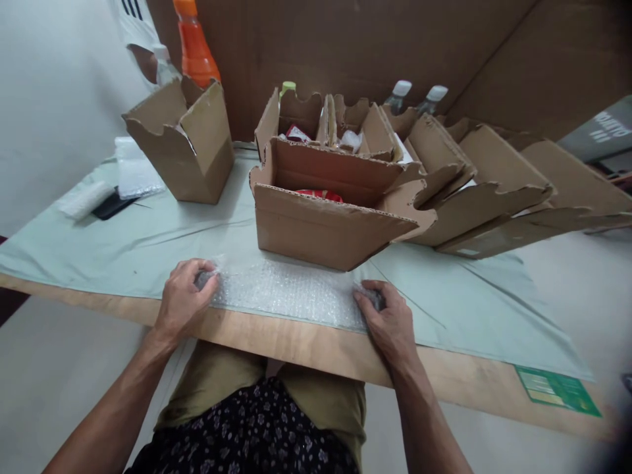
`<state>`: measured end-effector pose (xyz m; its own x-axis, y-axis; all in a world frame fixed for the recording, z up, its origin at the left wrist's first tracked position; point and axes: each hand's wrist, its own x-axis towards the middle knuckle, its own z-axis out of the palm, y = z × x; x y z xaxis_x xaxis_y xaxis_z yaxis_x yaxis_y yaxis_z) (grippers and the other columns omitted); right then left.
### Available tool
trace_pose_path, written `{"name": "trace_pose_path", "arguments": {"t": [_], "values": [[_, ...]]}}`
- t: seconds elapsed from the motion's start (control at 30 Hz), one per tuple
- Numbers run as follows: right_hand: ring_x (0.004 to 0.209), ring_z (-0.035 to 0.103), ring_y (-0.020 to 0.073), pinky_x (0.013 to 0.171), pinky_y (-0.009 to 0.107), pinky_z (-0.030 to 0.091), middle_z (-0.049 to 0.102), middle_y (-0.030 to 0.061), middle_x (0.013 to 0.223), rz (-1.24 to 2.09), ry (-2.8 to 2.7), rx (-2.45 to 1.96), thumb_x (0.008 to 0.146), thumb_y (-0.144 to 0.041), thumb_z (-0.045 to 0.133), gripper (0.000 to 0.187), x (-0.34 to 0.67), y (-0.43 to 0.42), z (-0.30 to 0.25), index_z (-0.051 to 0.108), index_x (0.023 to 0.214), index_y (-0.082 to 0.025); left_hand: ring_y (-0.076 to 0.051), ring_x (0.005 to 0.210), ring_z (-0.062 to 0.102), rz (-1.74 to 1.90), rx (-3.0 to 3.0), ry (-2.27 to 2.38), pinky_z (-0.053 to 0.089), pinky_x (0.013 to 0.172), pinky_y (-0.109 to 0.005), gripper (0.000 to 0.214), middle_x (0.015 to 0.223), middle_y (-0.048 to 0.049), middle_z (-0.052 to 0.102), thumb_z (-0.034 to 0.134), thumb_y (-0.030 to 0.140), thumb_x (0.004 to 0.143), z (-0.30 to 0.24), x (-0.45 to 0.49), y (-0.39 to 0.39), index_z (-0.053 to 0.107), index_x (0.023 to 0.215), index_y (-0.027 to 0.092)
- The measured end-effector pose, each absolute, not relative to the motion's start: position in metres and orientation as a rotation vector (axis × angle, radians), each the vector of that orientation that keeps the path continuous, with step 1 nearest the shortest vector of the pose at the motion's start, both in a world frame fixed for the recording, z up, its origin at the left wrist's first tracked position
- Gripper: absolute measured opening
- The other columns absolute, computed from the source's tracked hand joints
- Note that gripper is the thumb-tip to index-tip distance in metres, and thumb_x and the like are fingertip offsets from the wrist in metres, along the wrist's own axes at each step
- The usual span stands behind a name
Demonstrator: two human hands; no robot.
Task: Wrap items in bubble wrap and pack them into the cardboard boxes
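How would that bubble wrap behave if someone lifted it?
Probably floppy: the bubble wrap lies as a thin sheet between the left hand and right hand. It's likely light for its size, being see-through and bubbly.

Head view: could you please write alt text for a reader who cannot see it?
A person's left hand and right hand hold opposite ends of a strip of bubble wrap at the near edge of a cloth-covered table. Beyond it stand open cardboard boxes, the nearest with something red inside; an orange bottle is at back left.
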<state>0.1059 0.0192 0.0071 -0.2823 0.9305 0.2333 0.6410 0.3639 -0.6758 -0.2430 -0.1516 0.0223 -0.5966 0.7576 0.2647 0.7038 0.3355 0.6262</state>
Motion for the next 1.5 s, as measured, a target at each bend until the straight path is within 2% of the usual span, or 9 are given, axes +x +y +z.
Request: {"name": "trace_pose_path", "arguments": {"t": [0.3,0.4,0.53,0.73,0.83,1.0,1.23,1.33,1.5], "values": [[0.085,0.071,0.0200,0.081,0.036,0.059,0.076,0.0069,0.105,0.885,-1.998,-1.271,0.093,-0.044,0.062,0.051,0.107,-0.028,0.031,0.064,0.140,-0.022,-0.014,0.070,0.061,1.304,1.097,2.161,0.048,0.064,-0.027,0.074,0.089,-0.0006,0.062,0.065,0.044,0.082,0.041,-0.264,-0.166,0.046,0.148,0.017],[0.090,0.075,0.0208,0.081,0.034,0.061,0.078,0.0071,0.108,1.061,-2.105,-1.192,0.096,-0.038,0.059,0.051,0.097,-0.056,0.041,0.062,0.144,-0.023,-0.017,0.078,0.063,1.203,1.276,2.272,0.051,0.073,-0.030,0.068,0.091,-0.0026,0.065,0.063,0.039,0.084,0.057,-0.285,-0.155,0.050,0.147,0.016],[0.121,0.070,0.0224,0.102,0.037,0.058,0.073,0.0056,0.134,1.403,-2.229,-0.950,0.099,-0.027,0.055,0.040,0.066,-0.100,0.045,0.069,0.137,-0.028,-0.021,0.084,0.066,0.856,1.705,2.453,0.053,0.085,-0.037,0.058,0.097,-0.0056,0.070,0.058,0.025,0.084,0.080,-0.309,-0.109,0.059,0.142,0.018],[0.120,0.069,0.0236,0.107,0.043,0.054,0.075,0.0078,0.128,1.583,-2.346,-0.858,0.098,-0.024,0.057,0.037,0.029,-0.133,0.031,0.070,0.132,-0.023,-0.035,0.123,0.059,0.675,2.095,2.448,0.048,0.106,-0.052,0.060,0.132,-0.0168,0.066,0.060,0.021,0.086,0.074,-0.311,-0.043,0.055,0.145,0.013],[0.124,0.067,0.0252,0.109,0.045,0.051,0.073,0.0087,0.133,1.603,-2.328,-0.903,0.097,-0.028,0.059,0.037,0.027,-0.133,0.027,0.069,0.133,-0.023,-0.034,0.125,0.059,0.851,2.117,2.328,0.048,0.108,-0.056,0.048,0.133,-0.0164,0.067,0.057,0.022,0.091,0.057,-0.300,-0.064,0.061,0.138,0.013],[0.096,0.072,0.0222,0.083,0.038,0.058,0.076,0.0066,0.123,1.765,-2.208,-0.868,0.094,-0.029,0.062,0.036,0.031,-0.124,0.036,0.070,0.129,-0.027,-0.026,0.124,0.065,1.026,1.966,1.877,0.053,0.109,-0.051,0.037,0.120,-0.0089,0.075,0.048,0.012,0.093,0.039,-0.269,-0.164,0.072,0.119,0.022],[0.077,0.068,0.0166,0.078,0.033,0.056,0.074,0.0014,0.089,2.273,-1.527,-0.777,0.090,-0.050,0.071,0.041,0.017,-0.110,0.043,0.070,0.124,-0.027,-0.032,0.147,0.050,0.868,1.671,1.603,0.048,0.117,-0.055,0.080,0.154,-0.0098,0.057,0.059,0.014,0.079,0.054,-0.240,-0.250,0.047,0.156,0.034],[0.075,0.068,0.0174,0.081,0.035,0.056,0.072,0.0009,0.081,2.242,-1.399,-0.735,0.090,-0.055,0.071,0.047,0.002,-0.102,0.044,0.068,0.126,-0.026,-0.031,0.133,0.064,0.969,1.490,1.725,0.055,0.109,-0.047,0.074,0.144,-0.0115,0.066,0.067,0.023,0.083,0.052,-0.234,-0.243,0.048,0.155,0.031],[0.093,0.074,0.0205,0.080,0.035,0.060,0.074,0.0101,0.119,2.167,-1.454,-0.665,0.092,-0.048,0.068,0.064,-0.022,-0.084,0.047,0.049,0.149,-0.026,-0.019,0.080,0.073,1.217,1.150,2.058,0.060,0.074,-0.030,0.037,0.090,-0.0048,0.076,0.061,0.038,0.091,0.036,-0.224,-0.205,0.071,0.121,0.019]]}}
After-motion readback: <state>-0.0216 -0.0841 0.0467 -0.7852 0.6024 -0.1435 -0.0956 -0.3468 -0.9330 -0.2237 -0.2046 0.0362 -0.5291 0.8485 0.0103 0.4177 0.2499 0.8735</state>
